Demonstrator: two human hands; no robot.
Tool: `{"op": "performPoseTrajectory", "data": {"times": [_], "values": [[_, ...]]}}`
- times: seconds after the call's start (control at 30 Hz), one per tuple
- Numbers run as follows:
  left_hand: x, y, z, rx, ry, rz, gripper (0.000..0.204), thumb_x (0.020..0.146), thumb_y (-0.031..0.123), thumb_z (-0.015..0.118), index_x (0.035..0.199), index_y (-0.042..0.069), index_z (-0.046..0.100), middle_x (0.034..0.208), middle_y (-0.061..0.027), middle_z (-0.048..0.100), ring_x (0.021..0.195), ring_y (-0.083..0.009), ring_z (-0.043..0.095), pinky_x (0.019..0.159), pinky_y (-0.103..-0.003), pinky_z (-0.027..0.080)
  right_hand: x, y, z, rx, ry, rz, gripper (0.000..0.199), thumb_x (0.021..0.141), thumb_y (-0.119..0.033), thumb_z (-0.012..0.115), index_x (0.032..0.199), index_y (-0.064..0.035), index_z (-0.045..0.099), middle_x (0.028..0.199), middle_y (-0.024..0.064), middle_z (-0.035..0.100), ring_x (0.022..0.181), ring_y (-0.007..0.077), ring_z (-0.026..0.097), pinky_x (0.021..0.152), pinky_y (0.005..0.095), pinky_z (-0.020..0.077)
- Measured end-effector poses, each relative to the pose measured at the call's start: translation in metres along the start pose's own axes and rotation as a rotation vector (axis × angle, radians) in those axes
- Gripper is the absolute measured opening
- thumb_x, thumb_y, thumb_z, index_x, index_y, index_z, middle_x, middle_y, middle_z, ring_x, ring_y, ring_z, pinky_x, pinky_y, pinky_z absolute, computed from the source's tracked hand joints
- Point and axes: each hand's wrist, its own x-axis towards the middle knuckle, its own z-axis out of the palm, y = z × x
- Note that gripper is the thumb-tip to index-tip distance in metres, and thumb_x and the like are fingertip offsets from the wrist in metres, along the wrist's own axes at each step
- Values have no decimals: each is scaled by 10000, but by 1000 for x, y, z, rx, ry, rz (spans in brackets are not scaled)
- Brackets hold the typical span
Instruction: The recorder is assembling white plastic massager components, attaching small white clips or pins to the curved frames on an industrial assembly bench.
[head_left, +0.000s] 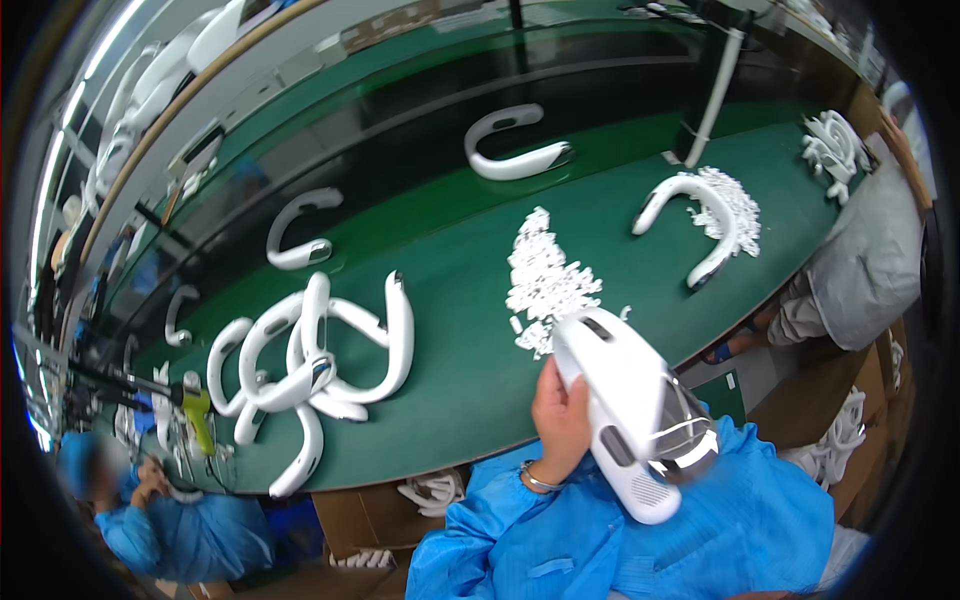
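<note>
Left hand (562, 425) gripping white neckband (618, 355) by its side, lined up across the near edge of the counter (460, 330), top end by small white parts (545, 280). Right hand hidden, state can't be told. Open counter between parts and neckband heap (400, 345); another gap toward lone neckband (715, 205).

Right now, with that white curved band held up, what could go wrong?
The band may slip: only the left fingers visibly hold it, and it hangs over the lap, past the table edge. Swinging it forward could scatter the loose heap of small white pieces just beyond. Farther left, the overlapping pile of bands could slide if bumped.
</note>
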Motion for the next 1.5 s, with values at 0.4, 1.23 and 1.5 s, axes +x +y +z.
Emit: {"op": "performPoseTrajectory", "data": {"times": [0.4,1.23,1.5], "values": [[149,27,57,963,-379,247,520,859,283,588,1280,19,433,1100,-183,605,828,-280,638,702,-359,504,37,-40,-170,181,29,-50,432,819,-370,590,1036,3,613,844,85,655,630,128,592,551,246,480],[416,-40,8,402,79,-354,353,815,85,543,1088,-136,511,955,-239,600,769,-339,656,593,-375,583,131,-56,-261,-592,490,-545,130,802,-51,575,907,1,631,740,46,632,603,126,584,562,257,468],[236,46,-18,124,-63,-345,261,894,151,533,1104,-1,501,901,-159,625,719,-286,651,614,-389,549,131,30,-140,-1040,-378,-643,301,701,-103,714,990,-65,640,903,120,571,797,304,586,701,385,493]]}}
